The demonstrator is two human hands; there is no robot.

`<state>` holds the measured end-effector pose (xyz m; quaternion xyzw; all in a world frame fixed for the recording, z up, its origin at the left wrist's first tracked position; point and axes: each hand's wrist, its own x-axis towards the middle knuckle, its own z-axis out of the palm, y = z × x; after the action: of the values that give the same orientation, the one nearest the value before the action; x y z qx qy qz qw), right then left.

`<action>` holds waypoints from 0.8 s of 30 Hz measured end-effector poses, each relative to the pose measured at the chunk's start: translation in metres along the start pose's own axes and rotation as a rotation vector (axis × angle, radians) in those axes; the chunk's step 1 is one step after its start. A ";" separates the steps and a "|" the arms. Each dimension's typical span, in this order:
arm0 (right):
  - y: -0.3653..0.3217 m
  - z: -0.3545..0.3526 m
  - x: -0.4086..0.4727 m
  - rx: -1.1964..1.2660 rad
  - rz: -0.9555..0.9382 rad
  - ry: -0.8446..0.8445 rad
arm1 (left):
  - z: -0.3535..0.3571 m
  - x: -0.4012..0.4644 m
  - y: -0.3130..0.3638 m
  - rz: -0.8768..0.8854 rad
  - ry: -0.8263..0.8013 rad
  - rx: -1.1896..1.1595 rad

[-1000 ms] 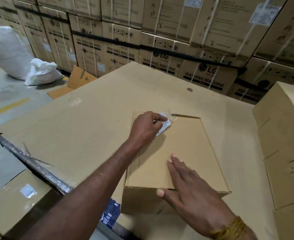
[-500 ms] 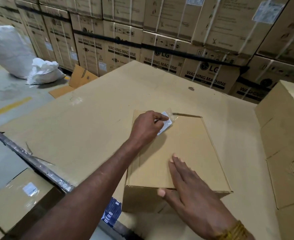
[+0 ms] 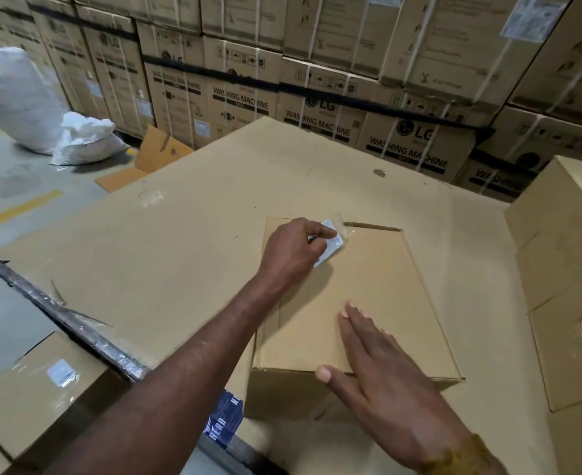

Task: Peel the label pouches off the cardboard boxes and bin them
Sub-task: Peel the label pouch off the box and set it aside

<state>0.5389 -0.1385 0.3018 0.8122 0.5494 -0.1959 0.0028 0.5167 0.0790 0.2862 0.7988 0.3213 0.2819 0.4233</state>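
Label pouch: clear plastic pouch [image 3: 330,246] with a pale printed slip inside, at the far left corner of the small cardboard box [image 3: 358,303] — its far edge crinkled and lifted off the lid.
Left hand: left hand [image 3: 294,252] has its grip curled on the pouch, fingers pinching its near edge.
Right hand: right hand [image 3: 382,375] lies flat on the near end of the box lid, fingers straight, thumb at the front edge; grip released.
Box: plain brown, closed, resting on a wide cardboard-covered surface [image 3: 186,255].
Around: taller plain boxes [image 3: 567,269] at the right — well apart from the hands; stacked washing-machine cartons [image 3: 317,97] behind; white sacks [image 3: 42,111] on the floor at far left; a lower box with a white label [image 3: 61,371] at near left.
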 end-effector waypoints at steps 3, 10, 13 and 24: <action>0.004 -0.007 0.013 -0.039 0.030 -0.028 | 0.001 0.002 -0.001 0.013 -0.013 0.024; 0.020 -0.018 0.068 -0.014 0.067 0.071 | 0.002 0.003 0.002 0.016 -0.018 0.039; 0.011 -0.005 0.021 0.000 0.022 0.040 | 0.001 0.001 0.000 -0.003 -0.011 -0.018; 0.033 -0.025 0.074 0.027 0.134 0.082 | 0.000 0.002 0.003 0.013 -0.040 0.021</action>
<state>0.5997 -0.0798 0.2939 0.8545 0.4909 -0.1691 -0.0175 0.5189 0.0791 0.2893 0.8108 0.3106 0.2653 0.4193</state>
